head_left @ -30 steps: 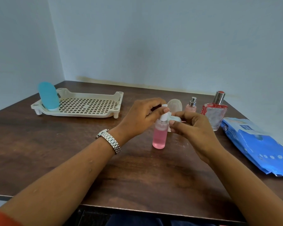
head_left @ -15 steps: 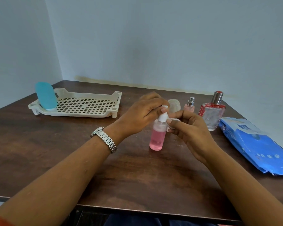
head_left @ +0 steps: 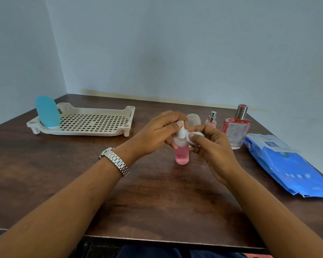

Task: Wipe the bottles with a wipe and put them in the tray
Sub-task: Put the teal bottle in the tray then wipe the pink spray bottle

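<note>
spray bottle (head_left: 182, 152): pink liquid, white pump; wipe (head_left: 198, 135): white; tray (head_left: 82, 132): cream, square-grid holes; bottle in tray (head_left: 47, 113): turquoise; wipes pack (head_left: 287, 164): blue, white label; perfume bottle (head_left: 236, 132): clear, red trim, silver cap; counter (head_left: 157, 198): dark brown woodgrain.

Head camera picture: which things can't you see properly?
Pink bottle: head view, the left hand partly covers its pump top.
White wipe: head view, mostly hidden inside the right hand.
Round clear thing: head view, both hands hide its lower part; unidentifiable.
Blue pack: head view, print too small, corner cut by the right edge.
</note>
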